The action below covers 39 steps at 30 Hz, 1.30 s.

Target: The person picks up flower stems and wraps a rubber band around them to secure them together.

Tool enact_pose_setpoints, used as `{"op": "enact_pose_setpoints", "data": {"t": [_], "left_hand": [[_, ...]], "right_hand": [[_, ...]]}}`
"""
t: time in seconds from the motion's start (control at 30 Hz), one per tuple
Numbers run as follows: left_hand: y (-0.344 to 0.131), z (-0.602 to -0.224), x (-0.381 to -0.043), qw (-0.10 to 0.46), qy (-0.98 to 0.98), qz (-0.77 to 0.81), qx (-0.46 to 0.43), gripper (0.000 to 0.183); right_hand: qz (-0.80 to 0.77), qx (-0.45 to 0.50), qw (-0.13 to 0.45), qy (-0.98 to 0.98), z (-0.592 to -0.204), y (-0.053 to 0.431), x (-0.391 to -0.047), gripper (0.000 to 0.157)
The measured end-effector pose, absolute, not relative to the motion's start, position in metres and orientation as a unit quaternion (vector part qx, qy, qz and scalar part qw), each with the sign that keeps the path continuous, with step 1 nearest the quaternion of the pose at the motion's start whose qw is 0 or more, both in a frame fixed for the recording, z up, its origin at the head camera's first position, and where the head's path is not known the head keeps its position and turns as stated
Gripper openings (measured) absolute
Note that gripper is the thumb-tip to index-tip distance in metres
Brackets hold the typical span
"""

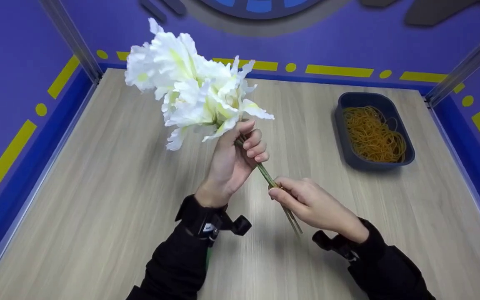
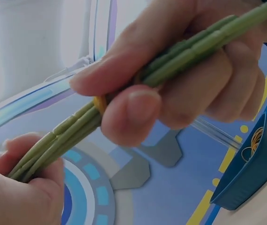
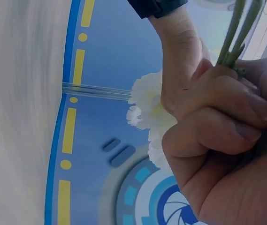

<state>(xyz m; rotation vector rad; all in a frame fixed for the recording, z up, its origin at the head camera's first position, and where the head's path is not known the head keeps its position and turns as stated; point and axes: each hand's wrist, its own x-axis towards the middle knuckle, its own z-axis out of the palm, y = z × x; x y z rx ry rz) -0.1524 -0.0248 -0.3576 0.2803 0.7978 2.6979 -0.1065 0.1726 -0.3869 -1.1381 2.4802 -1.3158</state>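
A bunch of white ruffled artificial flowers with pale yellow-green centres is held above the table, its heads toward the upper left. My left hand grips the green stems just below the blooms, with fingers curled round them. Lower down, my right hand pinches the same stems between thumb and fingers; the stem ends stick out below it. In the left wrist view a yellow rubber band circles the stems right at the right hand's thumb and fingertip. The right wrist view shows the right hand's curled fingers close up.
On the right of the wooden table stands a dark blue-grey plastic box holding a heap of yellow-brown rubber bands. Blue panels with yellow markings wall the table at the back and both sides.
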Motion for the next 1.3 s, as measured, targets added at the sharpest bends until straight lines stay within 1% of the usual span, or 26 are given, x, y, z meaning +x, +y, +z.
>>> {"op": "enact_pose_setpoints", "data": {"t": [0.1,0.13,0.23,0.33,0.47,0.67,0.73,0.83,0.93,1.07,1.17,1.3], "left_hand": [[-0.023,-0.355,-0.148,0.139,0.327,0.927,0.119,0.009],[-0.022,-0.355,-0.147,0.135,0.347,0.920,0.127,0.005],[-0.021,-0.354,-0.146,0.118,0.414,0.890,0.153,0.030],[-0.024,-0.355,-0.146,0.091,0.495,0.845,0.180,0.042],[-0.027,-0.356,-0.147,0.051,0.589,0.779,0.209,0.041],[-0.022,-0.358,-0.150,-0.011,0.685,0.692,0.226,0.029],[-0.020,-0.359,-0.152,-0.024,0.702,0.675,0.226,0.027],[-0.019,-0.362,-0.153,-0.037,0.719,0.656,0.224,0.029],[-0.020,-0.365,-0.155,-0.044,0.734,0.639,0.223,0.030],[-0.019,-0.370,-0.161,-0.044,0.757,0.609,0.232,0.020],[-0.017,-0.373,-0.168,-0.025,0.769,0.593,0.238,0.015],[-0.011,-0.378,-0.179,0.015,0.782,0.579,0.232,0.016]], "right_hand": [[-0.465,-0.367,0.039,0.805,-0.386,0.172,-0.107,0.017],[-0.474,-0.364,0.032,0.801,-0.386,0.172,-0.107,0.017],[-0.497,-0.352,0.014,0.793,-0.385,0.171,-0.106,0.017],[-0.515,-0.339,0.006,0.787,-0.385,0.171,-0.106,0.016],[-0.530,-0.323,-0.004,0.784,-0.386,0.171,-0.106,0.016],[-0.531,-0.306,0.003,0.791,-0.390,0.172,-0.110,0.016],[-0.526,-0.304,0.007,0.795,-0.391,0.172,-0.111,0.017],[-0.520,-0.302,0.017,0.799,-0.393,0.173,-0.112,0.019],[-0.512,-0.304,0.021,0.803,-0.397,0.174,-0.114,0.019],[-0.490,-0.300,0.014,0.818,-0.405,0.175,-0.119,0.018],[-0.466,-0.291,0.017,0.835,-0.411,0.175,-0.122,0.019],[-0.440,-0.276,0.026,0.854,-0.419,0.176,-0.129,0.022]]}}
